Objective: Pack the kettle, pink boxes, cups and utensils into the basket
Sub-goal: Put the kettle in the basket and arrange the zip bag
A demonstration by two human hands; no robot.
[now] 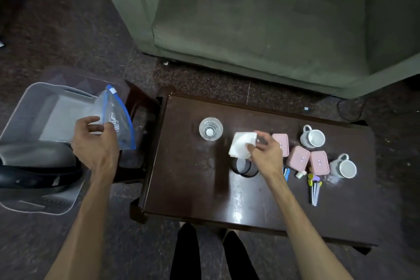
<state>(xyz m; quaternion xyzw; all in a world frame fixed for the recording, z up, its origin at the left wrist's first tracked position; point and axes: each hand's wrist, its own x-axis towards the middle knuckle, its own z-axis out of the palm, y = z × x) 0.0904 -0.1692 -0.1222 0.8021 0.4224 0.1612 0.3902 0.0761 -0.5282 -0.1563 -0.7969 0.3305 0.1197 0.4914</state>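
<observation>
My left hand (95, 143) holds a clear zip bag (118, 118) with a blue seal over the grey basket (20, 107) at the left. A dark kettle (34, 177) lies in the basket's near part. My right hand (266, 152) pinches a folded white napkin (241, 146) above the dark wooden table (193, 188). Three pink boxes (297, 158) sit in a row to the right of that hand. Two white cups (313, 137) (344, 167) stand beyond them. A bundle of utensils (314, 190) lies near the boxes.
A glass lid or jar (211, 129) stands on the table's left part, and a dark ring-shaped thing (245, 169) lies under my right wrist. A green sofa (272, 18) fills the far side. A small dark stool (138, 109) stands between basket and table. My legs (213, 254) are below.
</observation>
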